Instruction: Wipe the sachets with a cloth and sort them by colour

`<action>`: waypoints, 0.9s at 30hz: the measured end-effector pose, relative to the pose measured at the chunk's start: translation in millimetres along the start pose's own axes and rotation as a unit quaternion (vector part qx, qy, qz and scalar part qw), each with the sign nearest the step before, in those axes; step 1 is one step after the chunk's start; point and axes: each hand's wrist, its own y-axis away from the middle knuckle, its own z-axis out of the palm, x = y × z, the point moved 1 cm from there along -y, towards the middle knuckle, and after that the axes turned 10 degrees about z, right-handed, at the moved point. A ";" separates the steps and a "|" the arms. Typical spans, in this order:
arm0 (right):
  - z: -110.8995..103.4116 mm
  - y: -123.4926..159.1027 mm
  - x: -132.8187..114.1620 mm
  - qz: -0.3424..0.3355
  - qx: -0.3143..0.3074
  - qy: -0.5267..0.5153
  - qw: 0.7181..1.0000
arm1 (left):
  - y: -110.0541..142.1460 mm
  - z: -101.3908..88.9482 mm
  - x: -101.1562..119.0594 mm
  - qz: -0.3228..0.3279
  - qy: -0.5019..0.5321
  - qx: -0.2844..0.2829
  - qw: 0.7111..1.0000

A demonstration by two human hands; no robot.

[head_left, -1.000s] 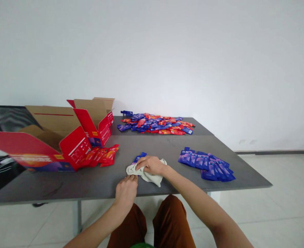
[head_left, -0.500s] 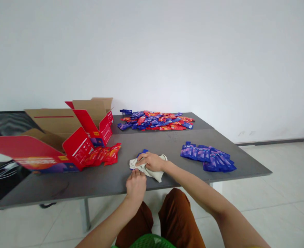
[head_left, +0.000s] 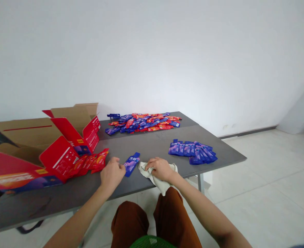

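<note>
My right hand (head_left: pixel 162 168) is closed on a crumpled off-white cloth (head_left: pixel 164 186), which lies at the table's front edge with a corner hanging over it. A single blue sachet (head_left: pixel 132 164) with a narrower top end lies flat to the left of the cloth, its printed face up. Just left of this sachet is my left hand (head_left: pixel 112 175), fingers loosely curled, thumb and forefinger apart, with nothing seen in them. Nearby on the left lie several overlapping red sachets (head_left: pixel 98 161). Overlapping blue sachets (head_left: pixel 200 155) are spread out on the right.
Two open red cartons, a near one (head_left: pixel 59 160) and a farther one (head_left: pixel 91 134), stand on the left with flaps raised. A mixed pile of red and blue sachets (head_left: pixel 144 122) covers the back of the dark grey table (head_left: pixel 152 139). A white wall (head_left: pixel 167 62) rises behind.
My right hand has drawn the cloth off the blue sachet, toward the front edge. My left hand has moved left, away from the cloth. The view has turned somewhat right.
</note>
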 end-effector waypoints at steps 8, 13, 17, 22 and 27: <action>6.8 44.1 8.7 0.226 0.146 0.063 0.961 | -22.1 22.8 4.5 0.014 0.017 -0.159 0.987; 12.2 47.9 0.4 0.256 0.171 0.086 0.948 | -40.0 42.8 2.4 -0.014 0.043 -0.154 0.987; 15.3 43.5 -4.3 0.292 0.161 0.125 0.934 | -70.1 46.3 40.6 -0.022 0.105 -0.124 0.986; 15.9 40.0 -11.7 0.308 0.149 0.135 0.930 | -105.1 37.7 145.7 0.024 0.140 -0.100 0.985; 15.9 43.8 -13.5 0.291 0.125 0.109 0.942 | -125.4 53.8 222.8 0.095 0.178 -0.208 0.957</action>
